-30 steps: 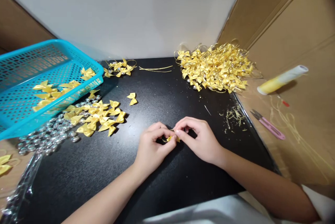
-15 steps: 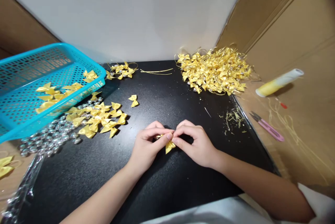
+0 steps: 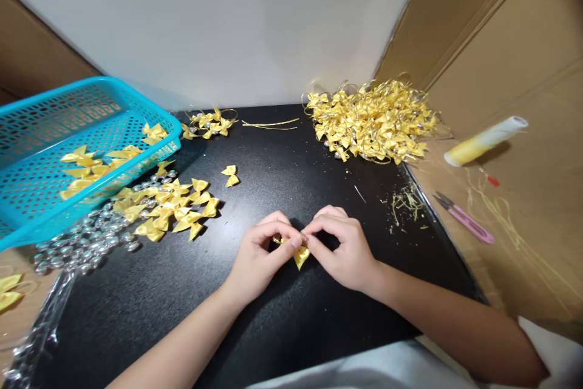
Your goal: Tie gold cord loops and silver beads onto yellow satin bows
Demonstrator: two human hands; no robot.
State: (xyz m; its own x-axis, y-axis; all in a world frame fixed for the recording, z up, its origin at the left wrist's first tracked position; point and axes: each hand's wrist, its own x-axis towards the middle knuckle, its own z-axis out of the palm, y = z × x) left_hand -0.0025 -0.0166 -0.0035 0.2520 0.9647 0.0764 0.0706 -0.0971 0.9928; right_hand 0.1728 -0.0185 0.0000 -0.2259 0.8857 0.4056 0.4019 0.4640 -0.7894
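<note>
Between my two hands, low over the black tabletop [image 3: 268, 328], is a yellow ribbon bow [image 3: 300, 257]. My left hand [image 3: 265, 250] pinches it between thumb and forefinger, and a bit of gold cord shows by those fingers. Thumb and forefinger of my right hand [image 3: 341, 246] are closed at the bow's upper edge, almost touching the left fingertips. What exactly the right fingertips grip is too small to make out. A single loose yellow bow [image 3: 231, 175] lies beyond my left hand.
At left, a blue basket [image 3: 175, 145] holds several bows, beside silver beads [image 3: 86, 240] and loose bows [image 3: 182, 210]. Finished-looking corded bows [image 3: 373, 122] are heaped back right. Cords [image 3: 269, 125] lie at the back. Pink snips [image 3: 464, 218], a thread spool [image 3: 485, 141] and thread scraps [image 3: 407, 202] are right.
Both hands have shifted very slightly, and the bow between them has turned a little, with more of it showing below the fingers. The surrounding things stay put.
</note>
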